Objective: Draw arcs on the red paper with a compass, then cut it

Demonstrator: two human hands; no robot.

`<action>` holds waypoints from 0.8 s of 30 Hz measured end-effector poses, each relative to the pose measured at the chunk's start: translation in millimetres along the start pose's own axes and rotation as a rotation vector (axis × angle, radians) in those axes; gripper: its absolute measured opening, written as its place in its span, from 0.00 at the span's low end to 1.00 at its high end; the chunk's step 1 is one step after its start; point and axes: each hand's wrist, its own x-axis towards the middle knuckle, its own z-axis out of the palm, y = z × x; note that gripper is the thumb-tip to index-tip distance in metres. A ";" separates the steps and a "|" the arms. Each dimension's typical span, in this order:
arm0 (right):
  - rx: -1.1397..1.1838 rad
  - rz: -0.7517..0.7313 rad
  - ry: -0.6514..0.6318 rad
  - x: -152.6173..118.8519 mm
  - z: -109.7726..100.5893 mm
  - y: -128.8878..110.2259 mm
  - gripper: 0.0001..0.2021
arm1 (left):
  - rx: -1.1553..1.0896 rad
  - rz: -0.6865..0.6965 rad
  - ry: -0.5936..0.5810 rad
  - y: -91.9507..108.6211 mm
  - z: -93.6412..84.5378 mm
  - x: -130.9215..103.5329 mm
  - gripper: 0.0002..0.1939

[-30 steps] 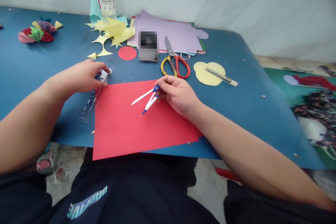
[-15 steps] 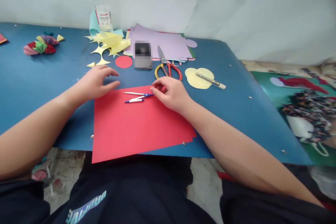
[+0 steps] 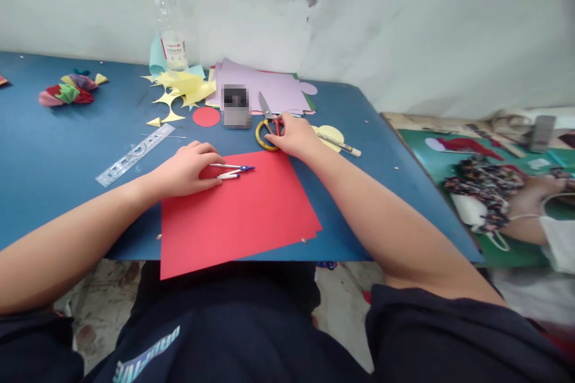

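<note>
In the head view, the scissors [image 3: 266,108] lie on the blue table [image 3: 377,191] just beyond the far edge of the red paper [image 3: 238,221]. Their long axis runs away from the person, blades leaning slightly left and handles toward the body. The right hand [image 3: 294,134] is the nearer one: it comes in from the handles' right side, its thumb and fingers in a narrow curl over the red loop, though whether they grip it I cannot tell. The left hand [image 3: 191,170] is well apart from the scissors, its thumb and fingers parted at the leg ends of the compass [image 3: 245,168]. The compass lies crosswise on the paper, hinge pointing right, toward the right hand's side. Left of that hand is a clear ruler [image 3: 135,155], set aslant. A pen [image 3: 344,144] rests on yellow circles [image 3: 331,132] to the right of the right hand.
</note>
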 end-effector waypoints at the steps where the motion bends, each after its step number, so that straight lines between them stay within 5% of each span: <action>1: -0.009 -0.003 -0.013 4.5 -2.9 -1.0 0.25 | -0.008 0.002 0.005 -0.4 -0.4 0.0 0.22; 6: -0.035 -0.065 -0.049 9.8 -11.1 -1.9 0.21 | -0.017 0.023 -0.001 1.4 -3.8 -2.7 0.21; 13: -0.046 -0.059 0.098 -2.0 -0.6 5.2 0.22 | -0.003 0.026 -0.019 -0.1 -4.3 -4.0 0.23; 19: -0.046 -0.017 0.190 32.6 -7.9 15.8 0.18 | 0.025 0.022 -0.014 -8.0 2.0 -0.7 0.23; 24: -0.084 0.055 0.123 59.1 -16.4 16.8 0.19 | 0.106 -0.011 -0.071 -12.5 5.1 5.2 0.25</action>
